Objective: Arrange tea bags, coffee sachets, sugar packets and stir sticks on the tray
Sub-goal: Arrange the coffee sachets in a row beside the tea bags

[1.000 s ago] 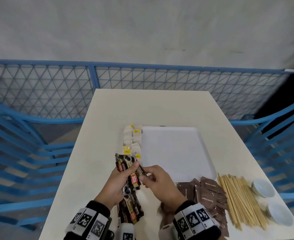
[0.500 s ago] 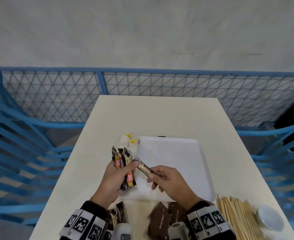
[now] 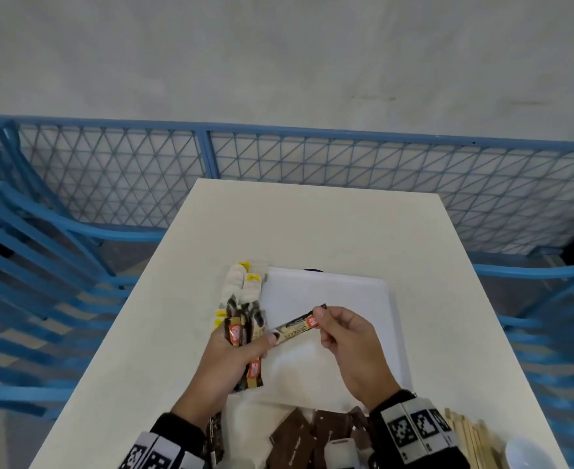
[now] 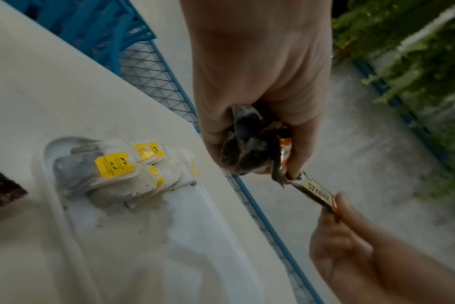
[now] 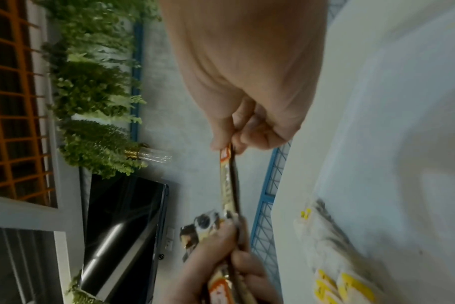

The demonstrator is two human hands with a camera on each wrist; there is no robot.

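My left hand (image 3: pixel 245 346) grips a bundle of coffee sachets (image 3: pixel 241 328) over the left part of the white tray (image 3: pixel 356 292). My right hand (image 3: pixel 321 324) pinches the red-labelled end of a single coffee sachet (image 3: pixel 294 328); its other end sits under my left thumb. The left wrist view has the bundle in my left hand (image 4: pixel 247 160) and the single sachet (image 4: pixel 317 191) running to my right hand (image 4: pixel 338 207). Tea bags (image 4: pixel 122 170) with yellow tags lie in the tray's left end (image 4: pixel 65 216). In the right wrist view my right hand (image 5: pixel 225 147) pinches the sachet (image 5: pixel 229 181).
Brown sugar packets (image 3: pixel 299 438) lie at the table's near edge, with wooden stir sticks (image 3: pixel 471 438) and a small white bowl (image 3: pixel 525 455) to their right. A few more coffee sachets (image 3: pixel 214 434) lie under my left wrist. Blue chairs (image 3: pixel 25 282) and a mesh fence (image 3: pixel 207 154) surround the table.
Both hands have moved forward from the table's near edge to over the tray. My right hand has drawn one sachet out of the bundle to the right.
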